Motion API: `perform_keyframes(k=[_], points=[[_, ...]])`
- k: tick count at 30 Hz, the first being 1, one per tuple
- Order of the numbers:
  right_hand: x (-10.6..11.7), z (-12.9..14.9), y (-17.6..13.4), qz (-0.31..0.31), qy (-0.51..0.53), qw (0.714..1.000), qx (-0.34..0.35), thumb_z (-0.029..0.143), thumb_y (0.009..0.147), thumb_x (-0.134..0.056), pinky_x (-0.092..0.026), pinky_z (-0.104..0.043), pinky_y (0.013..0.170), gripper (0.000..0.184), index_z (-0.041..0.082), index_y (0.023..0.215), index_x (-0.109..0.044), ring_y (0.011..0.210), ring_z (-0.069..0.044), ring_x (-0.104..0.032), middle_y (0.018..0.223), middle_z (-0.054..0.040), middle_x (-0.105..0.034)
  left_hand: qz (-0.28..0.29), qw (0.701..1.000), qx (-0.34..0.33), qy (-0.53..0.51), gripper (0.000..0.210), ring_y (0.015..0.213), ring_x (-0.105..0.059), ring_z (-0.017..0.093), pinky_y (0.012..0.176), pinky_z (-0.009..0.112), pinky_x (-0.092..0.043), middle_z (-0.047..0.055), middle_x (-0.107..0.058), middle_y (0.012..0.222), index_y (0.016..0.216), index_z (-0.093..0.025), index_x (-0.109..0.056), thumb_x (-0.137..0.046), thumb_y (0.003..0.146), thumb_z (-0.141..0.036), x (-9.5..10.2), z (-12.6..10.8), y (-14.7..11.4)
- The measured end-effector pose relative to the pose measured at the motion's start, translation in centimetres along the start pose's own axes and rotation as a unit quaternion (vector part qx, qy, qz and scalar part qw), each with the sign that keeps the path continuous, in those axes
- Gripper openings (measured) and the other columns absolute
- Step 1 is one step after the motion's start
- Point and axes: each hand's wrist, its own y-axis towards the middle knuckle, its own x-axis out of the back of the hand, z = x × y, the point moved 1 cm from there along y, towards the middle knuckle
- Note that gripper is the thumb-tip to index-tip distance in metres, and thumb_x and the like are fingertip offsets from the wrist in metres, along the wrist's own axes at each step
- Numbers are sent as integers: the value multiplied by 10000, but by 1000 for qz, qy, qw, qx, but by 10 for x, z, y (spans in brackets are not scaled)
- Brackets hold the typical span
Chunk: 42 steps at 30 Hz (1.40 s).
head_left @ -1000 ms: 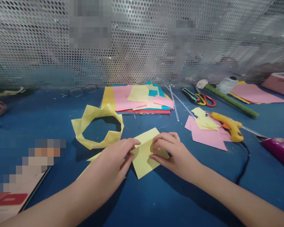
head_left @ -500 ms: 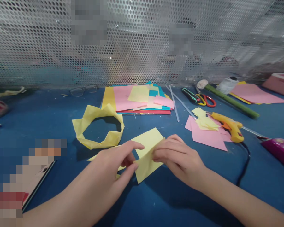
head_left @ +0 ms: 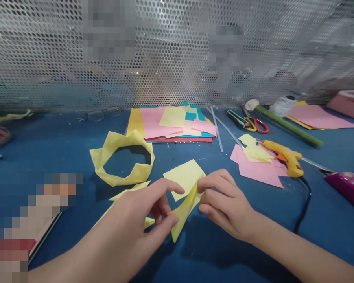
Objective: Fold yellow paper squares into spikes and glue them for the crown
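Note:
Between my hands a piece of yellow paper (head_left: 183, 214) is tilted up and bent along its length. My left hand (head_left: 147, 216) pinches its near left corner, with the index finger stretched above it. The fingers of my right hand (head_left: 224, 204) are closed on its far right end. Flat on the table behind it lies a yellow paper square (head_left: 184, 175). Folded yellow paper strips (head_left: 132, 191) are partly hidden under my left hand. Beyond them stands a ring of folded yellow paper (head_left: 120, 181) with pointed tips.
A stack of coloured paper (head_left: 153, 122) lies at the back. To the right are pink paper scraps (head_left: 259, 171), a yellow glue gun (head_left: 289, 157) with a cord, scissors (head_left: 261, 125), a green stem (head_left: 292, 127) and a purple tool (head_left: 346, 188). A perforated metal screen (head_left: 177, 78) rises behind.
The paper in my hands has turned from facing me to a steeper, narrower tilt, and its near corner has come lower. More of the square behind it shows.

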Motion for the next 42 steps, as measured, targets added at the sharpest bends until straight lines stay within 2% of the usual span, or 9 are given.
perform_keyframes(k=[6, 11, 15, 19, 23, 26, 31, 35, 42], points=[[0, 1, -3, -32, 19, 998, 45, 434, 918, -581, -400, -294, 706, 257, 201, 819, -540, 746, -137, -569, 791, -18, -654, -10, 1000, 9, -18, 239, 518, -567, 42, 510, 99, -429, -141, -580, 618, 1015, -360, -576, -611, 811, -241, 4, -8, 5], [-4, -2, -2, 2, 119, 992, -46, 255, 909, -631, -448, -290, 712, 382, 234, 1276, -529, 703, -136, -570, 750, 15, -645, -5, 999, 0, 53, 180, 595, -621, 70, 576, 130, -478, -126, -650, 701, 1033, -377, -605, -545, 876, -312, 19, -11, 6], [-1, -6, 0, -7, 221, 972, -77, 128, 862, -646, -490, -265, 698, 152, 224, 960, -711, 734, -128, -628, 798, -20, -698, -59, 986, -42, 148, 241, 739, -649, 115, 624, 173, -498, -77, -688, 971, 1112, -386, -606, -467, 921, -339, 32, -7, 5], [2, -8, -2, -50, 274, 943, -179, 162, 875, -624, -506, -235, 602, 79, 212, 860, -683, 692, -128, -641, 771, -21, -699, -70, 976, -41, 202, 285, 769, -645, 111, 539, 147, -465, -32, -627, 997, 1113, -379, -630, -391, 958, -367, 39, -4, 6], [-1, -8, -3, -70, 354, 890, -279, 263, 907, -610, -479, -189, 465, 74, 213, 857, -588, 543, -102, -619, 677, 11, -664, -73, 978, -58, 188, 248, 940, -667, 151, 627, 182, -521, -68, -618, 1176, 936, -411, -678, -452, 926, -514, 39, -7, 6], [-3, -5, -1, -54, 423, 851, -307, 306, 908, -609, -485, -167, 449, 130, 220, 871, -520, 523, -92, -631, 670, 25, -657, -57, 993, -36, 92, 145, 856, -679, 120, 691, 167, -530, -127, -690, 1024, 905, -404, -650, -584, 858, -524, 34, -10, 7], [0, 0, 1, 9, 497, 812, -305, 330, 854, -675, -518, -174, 531, 209, 226, 958, -526, 622, -91, -644, 777, 16, -655, -5, 999, 23, -34, 43, 619, -625, 76, 551, 118, -468, -148, -673, 685, 773, -354, -648, -658, 816, -357, 26, -14, 10], [1, 0, 0, 91, 474, 822, -303, 357, 761, -763, -545, -243, 677, 465, 221, 1178, -606, 801, -145, -655, 937, -41, -687, 98, 992, 77, -25, 95, 627, -623, 87, 553, 150, -449, -116, -674, 685, 744, -325, -673, -617, 817, -344, 21, -14, 9], [-7, -1, 3, 120, 362, 850, -363, 357, 763, -755, -449, -183, 519, 192, 172, 716, -730, 578, -99, -583, 645, 8, -686, 98, 993, 63, 27, 150, 668, -646, 101, 589, 176, -473, -108, -687, 719, 758, -328, -682, -560, 844, -339, 14, -6, 12]])
